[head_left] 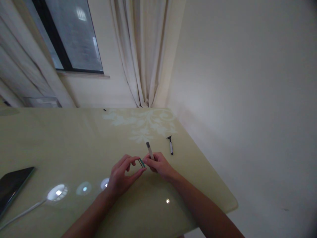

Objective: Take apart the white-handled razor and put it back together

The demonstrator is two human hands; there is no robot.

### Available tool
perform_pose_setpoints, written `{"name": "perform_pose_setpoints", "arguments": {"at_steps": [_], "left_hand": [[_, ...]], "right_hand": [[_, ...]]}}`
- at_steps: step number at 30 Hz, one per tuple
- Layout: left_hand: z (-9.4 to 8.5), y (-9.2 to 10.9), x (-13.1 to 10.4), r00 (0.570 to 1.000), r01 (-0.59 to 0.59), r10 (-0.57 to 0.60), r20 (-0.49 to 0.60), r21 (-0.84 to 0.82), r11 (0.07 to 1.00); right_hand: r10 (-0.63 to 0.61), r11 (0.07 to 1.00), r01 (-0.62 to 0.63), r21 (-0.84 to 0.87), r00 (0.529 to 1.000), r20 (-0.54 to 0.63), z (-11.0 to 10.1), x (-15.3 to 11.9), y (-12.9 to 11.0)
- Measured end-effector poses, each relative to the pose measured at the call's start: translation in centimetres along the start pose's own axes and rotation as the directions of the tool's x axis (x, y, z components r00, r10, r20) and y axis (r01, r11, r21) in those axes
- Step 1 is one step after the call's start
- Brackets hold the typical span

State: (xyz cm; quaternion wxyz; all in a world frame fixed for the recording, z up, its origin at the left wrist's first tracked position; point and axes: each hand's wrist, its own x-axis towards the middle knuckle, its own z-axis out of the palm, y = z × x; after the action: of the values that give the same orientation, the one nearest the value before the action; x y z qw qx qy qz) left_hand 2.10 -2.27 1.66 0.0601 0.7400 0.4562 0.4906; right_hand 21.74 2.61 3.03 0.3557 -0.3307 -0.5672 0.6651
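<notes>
Between the thumb and fingertips of my left hand (pixel 123 175) is a small flat rectangular piece (pixel 141 163), green with dark and pale edges, held by its ends. Its exact kind is too small to make out. My right hand (pixel 159 165) is closed round a pale, pen-like stick (pixel 150 151) with a dark grey end that points up and away. The right fingertips come up against the green piece or very close to it; whether they touch I cannot tell. Beyond my right hand, a razor (pixel 170 145) with a dark head and grey handle lies on the table.
The glossy pale-green table (pixel 74 142) has a rounded right corner beside a white wall (pixel 247 99). A dark flat device (pixel 15 185) and a white cable (pixel 24 213) lie at the left. A tiny dark object (pixel 104 109) rests near the far edge, before the curtain (pixel 146 66).
</notes>
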Motion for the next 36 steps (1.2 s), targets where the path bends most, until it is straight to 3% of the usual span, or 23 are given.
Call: {"name": "perform_pose_setpoints", "arguments": {"at_steps": [9,15,17,22,26,29,32,36], "left_hand": [[0.0,0.2,0.0,0.999,-0.041,0.041,0.035,-0.006,0.999],[0.6,-0.3,-0.3,0.984,-0.067,0.085,0.159,-0.111,0.992],[0.9,-0.6,-0.4,0.975,-0.059,0.088,0.205,-0.145,0.988],[1.1,-0.8,-0.5,0.977,0.061,-0.033,0.209,-0.131,0.989],[0.8,-0.3,-0.2,0.965,0.059,-0.012,0.263,-0.169,0.984],[0.4,-0.2,0.3,0.977,0.103,-0.063,0.206,-0.19,0.976],[0.0,-0.6,0.8,0.972,0.223,-0.194,0.133,-0.252,0.942],[-0.1,-1.8,1.3,0.933,0.361,-0.337,0.129,-0.365,0.858]], "right_hand": [[-0.002,0.996,-0.002,-0.085,0.999,-0.05,-0.3,0.0,0.2],[0.031,0.999,-0.032,-0.017,0.996,-0.088,-0.6,0.5,0.7],[0.044,0.999,-0.045,-0.012,0.996,-0.073,-0.6,0.5,0.6],[0.038,0.996,-0.039,-0.078,0.999,-0.012,-0.4,0.2,0.5],[-0.002,0.993,0.008,-0.114,0.999,0.048,-0.5,0.2,0.4],[-0.051,0.978,0.066,-0.198,0.996,0.077,-1.0,0.3,0.0],[-0.195,0.9,0.188,-0.392,0.981,0.023,-2.0,0.2,-0.9],[-0.362,0.662,0.282,-0.694,0.932,0.034,-2.8,-0.1,-1.7]]}}
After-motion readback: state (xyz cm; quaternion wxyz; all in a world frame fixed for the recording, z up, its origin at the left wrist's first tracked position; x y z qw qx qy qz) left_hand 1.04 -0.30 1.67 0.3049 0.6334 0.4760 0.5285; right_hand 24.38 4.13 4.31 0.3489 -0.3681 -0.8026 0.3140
